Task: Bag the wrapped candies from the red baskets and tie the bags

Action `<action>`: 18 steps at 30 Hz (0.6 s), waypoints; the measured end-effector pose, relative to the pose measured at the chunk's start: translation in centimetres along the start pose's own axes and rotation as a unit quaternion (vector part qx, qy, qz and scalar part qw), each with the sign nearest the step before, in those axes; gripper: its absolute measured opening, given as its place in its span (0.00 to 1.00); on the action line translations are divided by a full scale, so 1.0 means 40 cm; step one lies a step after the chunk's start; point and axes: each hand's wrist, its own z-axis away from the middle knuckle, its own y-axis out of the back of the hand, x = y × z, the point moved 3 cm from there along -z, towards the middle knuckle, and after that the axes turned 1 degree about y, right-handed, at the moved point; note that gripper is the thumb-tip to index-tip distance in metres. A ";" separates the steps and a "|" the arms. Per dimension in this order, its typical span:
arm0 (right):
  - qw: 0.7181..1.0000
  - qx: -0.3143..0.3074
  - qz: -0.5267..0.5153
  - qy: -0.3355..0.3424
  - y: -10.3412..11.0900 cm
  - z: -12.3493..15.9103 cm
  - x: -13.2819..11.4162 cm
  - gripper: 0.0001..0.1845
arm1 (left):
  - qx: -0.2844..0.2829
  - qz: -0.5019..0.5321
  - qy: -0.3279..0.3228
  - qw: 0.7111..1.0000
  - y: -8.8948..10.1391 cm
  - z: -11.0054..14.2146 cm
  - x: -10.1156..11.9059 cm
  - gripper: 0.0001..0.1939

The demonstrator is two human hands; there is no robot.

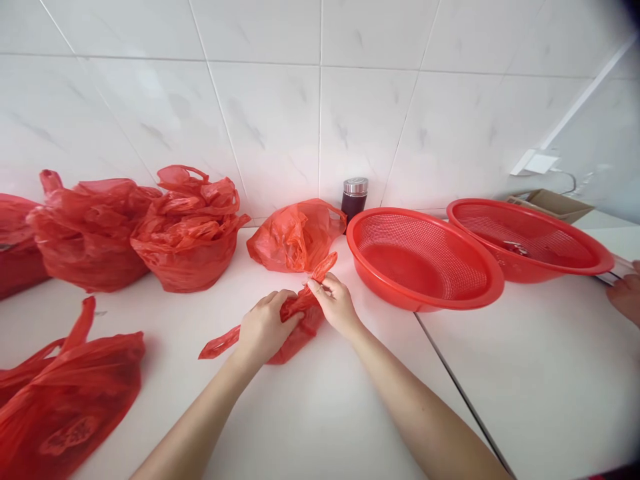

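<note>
A small red plastic bag (299, 341) sits on the white table in front of me, and both my hands grip its gathered top. My left hand (265, 325) is closed around the bag's neck, with one handle loop sticking out to the left beneath it. Between thumb and fingers, my right hand (336, 303) pinches the other handle, whose end points up and to the right. What the bag contains is hidden. Just behind it lies another red plastic bag (295, 237), crumpled and slumped.
Full red bags (185, 247) stand along the wall at left; another red bag (75, 400) lies front left. A dark jar (355, 199) with a metal lid is near the wall. Two red colanders (425, 303) stand at right, before a cardboard box (555, 203). Another person's hand (626, 295) shows far right.
</note>
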 end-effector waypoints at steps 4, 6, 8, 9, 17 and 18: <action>0.996 -0.041 -0.038 0.066 0.001 0.006 -0.048 0.15 | -0.035 -0.022 0.012 0.999 0.017 -0.008 0.031 0.20; 0.993 -0.060 -0.080 0.067 0.002 0.007 -0.060 0.15 | -0.028 -0.048 0.014 0.998 0.015 -0.015 0.042 0.16; 0.991 -0.045 -0.094 0.079 0.006 0.010 -0.072 0.15 | -0.023 -0.072 0.017 0.997 0.003 -0.023 0.053 0.13; 0.991 -0.033 -0.093 0.090 0.008 0.012 -0.079 0.14 | -0.022 -0.082 0.019 0.996 -0.006 -0.027 0.058 0.12; 0.995 0.012 -0.029 0.094 0.018 0.007 -0.060 0.17 | -0.028 -0.083 0.022 0.996 -0.043 -0.038 0.081 0.09; 0.997 0.010 0.008 0.080 0.015 0.006 -0.044 0.18 | -0.029 -0.073 0.026 0.997 -0.043 -0.036 0.079 0.10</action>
